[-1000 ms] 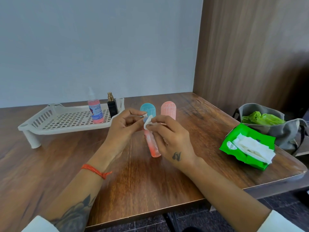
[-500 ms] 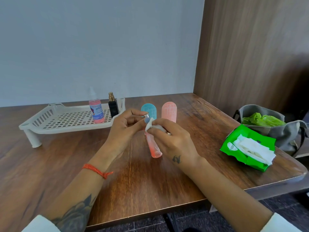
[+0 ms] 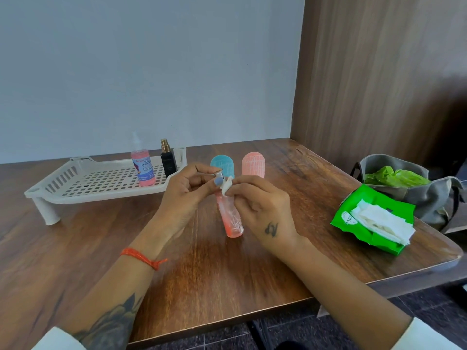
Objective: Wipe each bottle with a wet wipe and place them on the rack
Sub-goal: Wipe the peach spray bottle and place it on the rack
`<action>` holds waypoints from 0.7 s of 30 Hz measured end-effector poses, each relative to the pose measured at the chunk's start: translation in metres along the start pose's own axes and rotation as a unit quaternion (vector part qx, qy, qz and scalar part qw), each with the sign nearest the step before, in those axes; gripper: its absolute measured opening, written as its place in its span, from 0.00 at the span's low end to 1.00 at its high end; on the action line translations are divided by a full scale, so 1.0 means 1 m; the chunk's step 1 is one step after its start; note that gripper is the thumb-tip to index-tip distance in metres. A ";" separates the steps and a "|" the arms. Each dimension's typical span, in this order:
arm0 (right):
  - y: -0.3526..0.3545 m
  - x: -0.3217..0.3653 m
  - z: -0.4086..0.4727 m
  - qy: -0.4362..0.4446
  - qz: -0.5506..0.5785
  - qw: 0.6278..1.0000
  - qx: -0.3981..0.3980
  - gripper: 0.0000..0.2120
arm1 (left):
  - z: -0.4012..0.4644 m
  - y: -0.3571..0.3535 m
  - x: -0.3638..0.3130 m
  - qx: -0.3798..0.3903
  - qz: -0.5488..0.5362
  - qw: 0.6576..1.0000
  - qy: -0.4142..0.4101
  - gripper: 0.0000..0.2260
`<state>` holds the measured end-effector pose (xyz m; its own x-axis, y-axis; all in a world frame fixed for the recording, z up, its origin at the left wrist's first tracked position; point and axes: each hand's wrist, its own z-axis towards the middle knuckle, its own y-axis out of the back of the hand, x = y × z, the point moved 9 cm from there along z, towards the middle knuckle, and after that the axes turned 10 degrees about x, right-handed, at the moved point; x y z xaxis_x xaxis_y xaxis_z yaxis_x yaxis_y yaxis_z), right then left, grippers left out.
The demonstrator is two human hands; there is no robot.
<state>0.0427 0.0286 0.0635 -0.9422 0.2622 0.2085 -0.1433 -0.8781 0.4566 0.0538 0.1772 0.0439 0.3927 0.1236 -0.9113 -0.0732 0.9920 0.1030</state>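
A slim clear-to-pink bottle (image 3: pixel 231 218) is held tilted above the table's middle. My left hand (image 3: pixel 185 195) pinches its silver top. My right hand (image 3: pixel 262 208) pinches a small crumpled white wet wipe (image 3: pixel 226 185) against the bottle's neck. Behind my hands stand a blue bottle (image 3: pixel 222 164) and a pink bottle (image 3: pixel 253 164) with rounded tops. A pink spray bottle (image 3: pixel 143 165) and a black bottle with a gold cap (image 3: pixel 168 160) stand at the right end of the white perforated rack (image 3: pixel 83 184).
An open green pack of wet wipes (image 3: pixel 374 221) lies at the table's right edge. Beyond it sits a grey bag (image 3: pixel 429 195) with crumpled green material inside. A wood panel wall runs along the right side, a pale wall behind.
My right hand and the wipe have slid a little along the bottle's neck. The bottle has stayed in my left hand's pinch.
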 end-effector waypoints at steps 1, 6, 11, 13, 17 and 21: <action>0.001 -0.003 0.000 -0.012 0.013 1.000 -0.007 0.04 | 0.000 0.000 0.000 0.001 -0.002 1.000 -0.002 0.07; 0.005 -0.021 -0.001 -0.084 0.047 0.995 -0.031 0.07 | -0.001 -0.003 -0.001 0.012 -0.014 1.000 -0.004 0.09; -0.002 -0.040 -0.005 -0.153 0.090 0.984 -0.002 0.07 | -0.001 -0.008 -0.002 0.036 -0.037 0.999 -0.008 0.11; -0.008 -0.045 -0.006 -0.194 0.122 0.973 0.027 0.07 | -0.001 -0.007 -0.002 0.036 -0.038 0.999 -0.007 0.11; 0.002 -0.043 -0.008 -0.215 0.119 0.969 -0.015 0.07 | -0.001 -0.009 -0.002 0.040 -0.040 0.998 -0.005 0.10; 0.015 -0.017 -0.004 -0.094 0.104 0.989 -0.055 0.07 | -0.001 -0.008 -0.002 0.035 -0.040 0.999 -0.005 0.07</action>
<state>0.0558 0.0096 0.0636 -0.8834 0.1323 0.4496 0.0054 -0.9564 0.2920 0.0527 0.1694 0.0442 0.4037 0.0430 -0.9139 0.0225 0.9981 0.0569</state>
